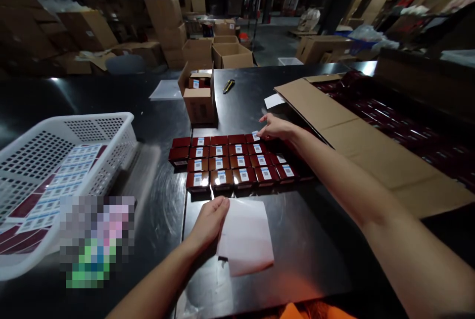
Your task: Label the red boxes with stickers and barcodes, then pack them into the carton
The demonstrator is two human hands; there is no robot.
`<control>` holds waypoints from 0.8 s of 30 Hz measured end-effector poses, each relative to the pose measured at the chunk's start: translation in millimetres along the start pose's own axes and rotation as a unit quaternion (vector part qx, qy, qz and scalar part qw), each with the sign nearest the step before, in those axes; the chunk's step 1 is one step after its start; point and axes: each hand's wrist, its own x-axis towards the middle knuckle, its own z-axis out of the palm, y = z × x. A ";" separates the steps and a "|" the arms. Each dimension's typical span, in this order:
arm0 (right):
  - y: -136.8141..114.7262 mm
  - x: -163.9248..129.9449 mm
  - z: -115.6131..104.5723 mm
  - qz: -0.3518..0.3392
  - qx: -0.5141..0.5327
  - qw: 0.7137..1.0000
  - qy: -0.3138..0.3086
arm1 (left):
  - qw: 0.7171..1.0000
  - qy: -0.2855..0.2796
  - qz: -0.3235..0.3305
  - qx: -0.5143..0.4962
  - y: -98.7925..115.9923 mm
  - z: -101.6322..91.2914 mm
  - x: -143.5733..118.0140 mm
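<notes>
Left hand [210, 222]: white sheet [247, 237] gripped, near side of red boxes [230, 163]. Right hand [275, 127]: label [255, 136] touched, far-right box [250, 139]; pinch cannot be told. Boxes flanked by white basket [127, 128], left, and open carton [349, 128], right; small carton [200, 105] beyond. Sheet's long axis aligned near-to-far; box rows, left-to-right.

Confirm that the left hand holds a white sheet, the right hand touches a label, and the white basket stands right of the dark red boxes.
Wrong side: the head view shows the white basket left of the dark red boxes. The left hand holds the white sheet, the right hand touches a label.
</notes>
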 end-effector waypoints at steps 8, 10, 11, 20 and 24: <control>-5.7 -2.6 4.0 0.004 -0.102 0.994 0.031 | 1.000 0.001 -0.003 0.006 -1.4 -1.6 0.9; -11.8 -4.6 2.7 -0.006 -0.149 0.987 0.063 | 1.000 0.002 -0.007 -0.007 -1.1 -1.5 0.8; -14.8 -7.6 1.7 -0.013 -0.174 0.981 0.084 | 1.000 0.003 -0.006 -0.014 -0.8 -1.4 0.7; 14.7 -131.9 42.6 -0.364 -0.192 0.911 0.023 | 0.998 0.030 0.037 -0.032 -1.8 -0.5 2.3; 30.4 -168.2 69.3 -0.384 -0.216 0.895 -0.065 | 0.998 0.028 0.050 -0.016 -4.1 -1.0 0.3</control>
